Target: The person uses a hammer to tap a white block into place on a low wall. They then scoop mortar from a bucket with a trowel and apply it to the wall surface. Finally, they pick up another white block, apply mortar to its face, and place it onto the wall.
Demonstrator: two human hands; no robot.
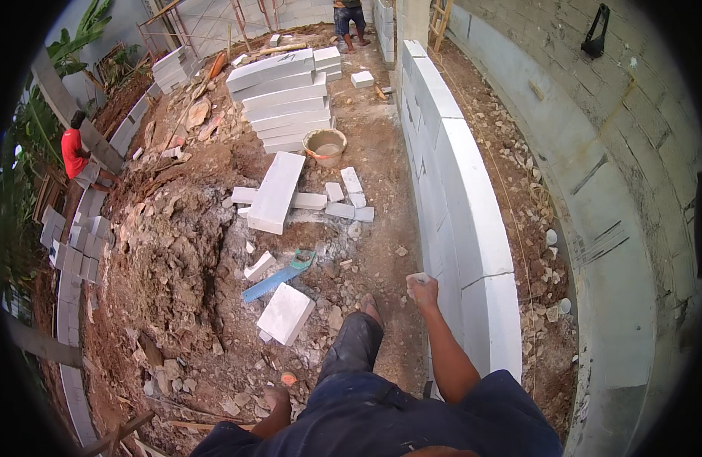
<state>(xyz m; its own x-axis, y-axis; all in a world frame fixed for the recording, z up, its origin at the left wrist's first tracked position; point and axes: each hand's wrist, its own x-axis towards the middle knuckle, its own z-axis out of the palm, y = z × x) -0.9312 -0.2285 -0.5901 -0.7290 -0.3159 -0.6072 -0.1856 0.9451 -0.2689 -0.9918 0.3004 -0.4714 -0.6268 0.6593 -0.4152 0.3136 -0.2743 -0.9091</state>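
Note:
My right hand [423, 292] is raised beside the white block wall [456, 183], its fingers closed round a small pale lump [417, 279] whose kind I cannot make out. Low at the left hangs my left hand [276, 397], near the stony ground; its fingers are too small and blurred to read. Ahead of it lie a loose white block [286, 314] and a handsaw [279, 279] with a blue blade and a green handle. A small white offcut [260, 266] sits beside the saw. Farther off, a long white block [277, 192] rests across another block [309, 201].
A bucket [325, 147] stands beside a stack of white blocks [286, 103]. Rubble and a dirt mound [168, 259] spread at the left. One person in a red shirt [73, 152] is far left, another person [351, 21] at the back. A grey wall [595, 152] rises right.

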